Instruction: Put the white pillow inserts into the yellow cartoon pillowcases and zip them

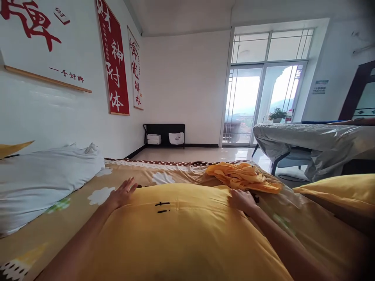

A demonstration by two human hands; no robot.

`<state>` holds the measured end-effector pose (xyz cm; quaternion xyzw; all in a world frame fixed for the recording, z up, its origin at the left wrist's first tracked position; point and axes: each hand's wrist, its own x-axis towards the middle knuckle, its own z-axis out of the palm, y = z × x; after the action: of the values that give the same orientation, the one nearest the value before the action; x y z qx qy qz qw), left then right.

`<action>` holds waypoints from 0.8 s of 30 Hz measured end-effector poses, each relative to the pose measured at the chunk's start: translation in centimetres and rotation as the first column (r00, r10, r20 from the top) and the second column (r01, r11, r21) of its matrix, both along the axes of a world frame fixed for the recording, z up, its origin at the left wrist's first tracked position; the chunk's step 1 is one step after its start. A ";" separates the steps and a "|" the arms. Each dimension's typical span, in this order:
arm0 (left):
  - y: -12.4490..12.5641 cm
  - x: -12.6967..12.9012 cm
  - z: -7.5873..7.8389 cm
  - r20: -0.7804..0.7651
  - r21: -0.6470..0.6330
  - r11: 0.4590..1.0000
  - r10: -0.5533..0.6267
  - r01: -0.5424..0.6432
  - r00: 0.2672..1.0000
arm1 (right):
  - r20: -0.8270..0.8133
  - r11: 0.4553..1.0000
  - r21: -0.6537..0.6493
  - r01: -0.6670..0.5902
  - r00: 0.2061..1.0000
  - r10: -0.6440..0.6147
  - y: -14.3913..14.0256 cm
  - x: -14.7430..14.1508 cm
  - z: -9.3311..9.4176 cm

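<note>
A large yellow pillow [181,238] with small black stitched marks lies in front of me and fills the lower middle of the view. My left hand [123,193] rests at its far left corner, fingers stretched out and slightly apart. At the far right corner my right hand [243,201] has its fingers bent over the edge, gripping the cloth, which creases beside them. Just beyond that hand lies a crumpled orange-yellow cloth [238,175]. Under everything spreads a tan patterned bedsheet [125,173] with white cloud shapes.
White bedding [49,175] is heaped on the left. Another yellow pillow [345,187] sits at the right. Beyond the bed stand a plastic-covered table [293,134], a chair [293,158] and a low black shelf [165,130]. Scrolls [117,58] hang on the left wall.
</note>
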<state>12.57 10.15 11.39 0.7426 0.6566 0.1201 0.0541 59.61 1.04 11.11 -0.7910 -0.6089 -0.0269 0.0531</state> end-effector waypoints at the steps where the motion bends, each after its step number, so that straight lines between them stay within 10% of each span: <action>1: -0.3 2.0 1.3 0.004 -0.002 0.999 -0.041 0.041 0.999 | 0.002 0.998 0.025 -0.060 0.998 0.060 1.3 -1.9 1.1; 6: 0.8 11.6 4.6 -0.064 0.094 0.977 -0.186 0.191 0.981 | -0.045 0.960 0.089 -0.266 0.962 0.271 6.5 -9.2 2.7; 14: 4.1 14.5 -5.6 0.029 -0.067 0.967 -0.245 0.247 0.969 | -0.293 0.948 0.043 -0.315 0.903 0.313 8.4 -4.7 -6.7; 24: 4.2 15.4 -5.5 0.116 0.021 0.987 -0.160 0.159 0.980 | -0.295 0.957 0.185 -0.223 0.916 0.271 10.2 -3.9 -9.2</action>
<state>27.96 14.32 5.90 0.7849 0.5900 0.1625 0.0976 55.72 11.28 1.88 -0.6955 -0.6839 0.0625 0.2115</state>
